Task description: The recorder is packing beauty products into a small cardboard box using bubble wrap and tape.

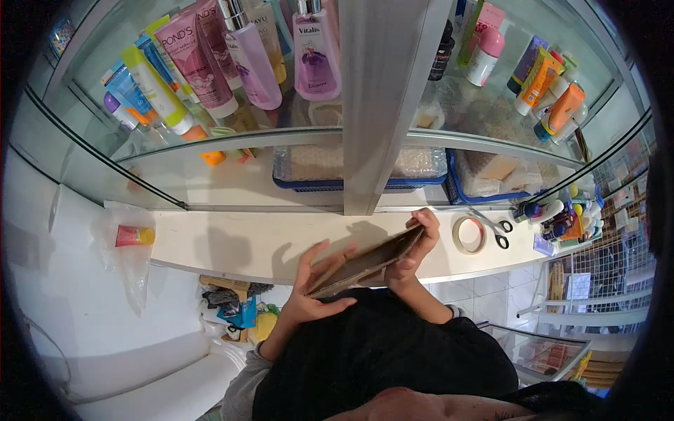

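Observation:
Between my two hands I hold a flattish brown cardboard box (371, 263), tilted so its right end is farther from me. An opening along its near side shows a dark inside. My left hand (318, 284) supports the left end, thumb near my body and fingers spread behind the cardboard. Around the right end my right hand (418, 247) is closed, fingers over the far corner and thumb underneath. The box is above the front of a cream-coloured ledge (210, 242). Whether anything is inside cannot be made out.
A tape roll (469, 235) and scissors (495, 229) lie to the right, near crowded bottles (571, 216). At left a pink tube (135, 236) rests on a plastic bag (126, 273). Glass shelves hold toiletries (200, 63) beside a metal post (387, 105), with blue baskets (310, 185) below.

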